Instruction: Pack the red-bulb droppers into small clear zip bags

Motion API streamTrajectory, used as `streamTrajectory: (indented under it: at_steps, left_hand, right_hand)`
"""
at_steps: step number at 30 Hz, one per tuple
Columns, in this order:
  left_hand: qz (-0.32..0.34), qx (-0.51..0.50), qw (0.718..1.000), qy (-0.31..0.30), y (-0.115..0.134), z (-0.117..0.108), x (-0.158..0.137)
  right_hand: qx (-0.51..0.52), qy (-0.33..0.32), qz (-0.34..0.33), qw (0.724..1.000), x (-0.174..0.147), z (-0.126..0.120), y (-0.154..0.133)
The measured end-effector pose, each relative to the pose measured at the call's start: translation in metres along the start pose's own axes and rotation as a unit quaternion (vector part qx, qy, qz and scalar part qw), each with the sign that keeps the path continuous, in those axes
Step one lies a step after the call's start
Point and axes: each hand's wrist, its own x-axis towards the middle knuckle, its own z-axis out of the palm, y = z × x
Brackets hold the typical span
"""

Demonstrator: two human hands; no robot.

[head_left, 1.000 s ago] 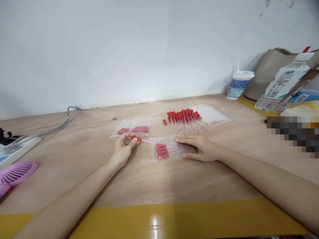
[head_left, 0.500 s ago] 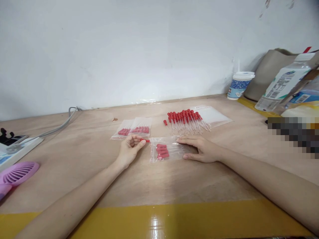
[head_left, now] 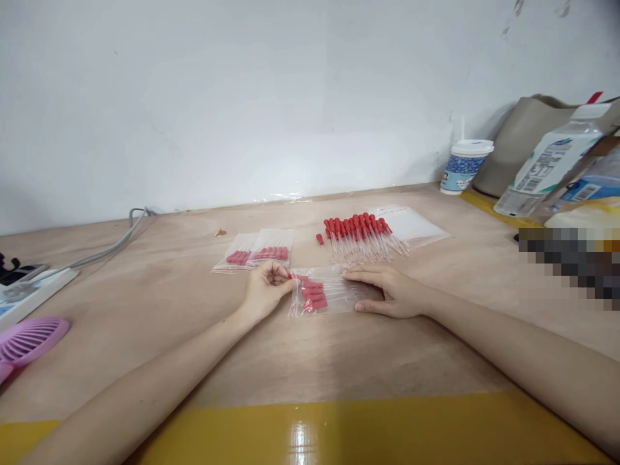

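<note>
My left hand [head_left: 268,287] is closed at the left end of a clear zip bag [head_left: 343,302], its fingers pinching the red bulb of a dropper [head_left: 299,277]. Most of that dropper lies inside the bag's opening. Below it in the bag are several more glass droppers with red rubber bulbs [head_left: 314,296], tips pointing right. My right hand [head_left: 387,289] rests on the bag's right end with thumb and fingers apart, pressing it on the table. Behind the bag, a row of loose red-bulbed droppers [head_left: 356,229] lies side by side.
Two filled bags [head_left: 264,248] overlap at centre left. Flat clear bags [head_left: 416,225] lie behind the loose droppers. At right stand a paper cup [head_left: 465,166] and a tilted bottle [head_left: 552,161]. A pink fan [head_left: 33,342], power strip [head_left: 41,297] and grey cable [head_left: 109,248] are at left.
My left hand has moved right, carrying the dropper's red bulb from outside the bag's left edge into its opening. My right hand stays on the bag.
</note>
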Motion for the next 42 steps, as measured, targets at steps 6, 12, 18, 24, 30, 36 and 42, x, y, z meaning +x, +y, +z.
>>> streamTrajectory:
  at_steps: [6,12,18,24,30,36,42]
  left_hand:
    - [-0.023,0.014,0.999,-0.018,0.001,0.0,-0.003]
    - [-0.09,-0.062,0.993,-0.049,0.006,0.002,-0.009]
    - [-0.101,-0.079,0.991,-0.029,0.01,0.009,-0.013]
    - [-0.07,-0.044,0.995,-0.055,0.009,0.009,-0.011]
    - [-0.026,0.01,1.0,-0.01,0.012,0.007,-0.013]
    - [-0.069,0.014,0.996,-0.047,0.019,0.006,-0.015]
    - [-0.042,0.05,0.998,-0.014,0.012,-0.002,-0.01]
  right_hand:
    - [0.009,-0.004,0.004,1.0,0.0,0.0,0.0]
    - [0.012,-0.001,-0.002,1.0,0.0,0.0,0.001]
    - [0.015,0.003,-0.002,1.0,0.0,0.0,0.0]
    - [0.009,0.005,-0.005,1.0,-0.001,0.0,-0.001]
    - [-0.007,0.02,-0.025,0.999,-0.002,0.0,-0.002]
    - [-0.016,0.024,-0.041,0.999,-0.001,0.0,-0.002]
    - [-0.011,0.017,-0.045,0.999,0.0,-0.001,-0.003]
